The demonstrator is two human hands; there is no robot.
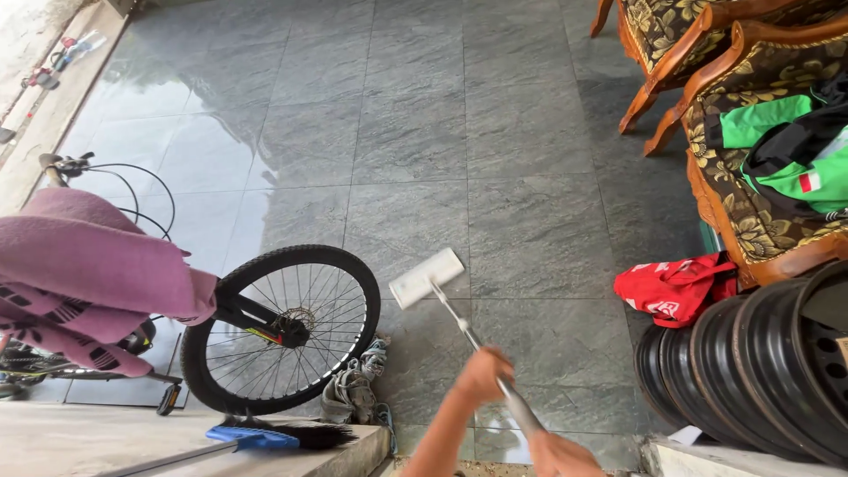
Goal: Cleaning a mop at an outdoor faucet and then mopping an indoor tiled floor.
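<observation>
A flat mop with a white rectangular head (pixel 427 277) rests on the wet grey tiled floor (pixel 415 132), its metal pole (pixel 468 334) running back toward me. My left hand (pixel 484 373) grips the pole partway up. My right hand (pixel 556 452) holds the pole's near end at the bottom edge of the view. The mop head lies just right of a bicycle wheel (pixel 284 327).
A bicycle (pixel 106 291) draped with a purple towel stands at left. A grey rag (pixel 353 389) and a blue brush (pixel 265 435) lie near the step. Black wheel rims (pixel 760 371), a red bag (pixel 676 287) and wooden chairs (pixel 751 106) with green clothing stand at right.
</observation>
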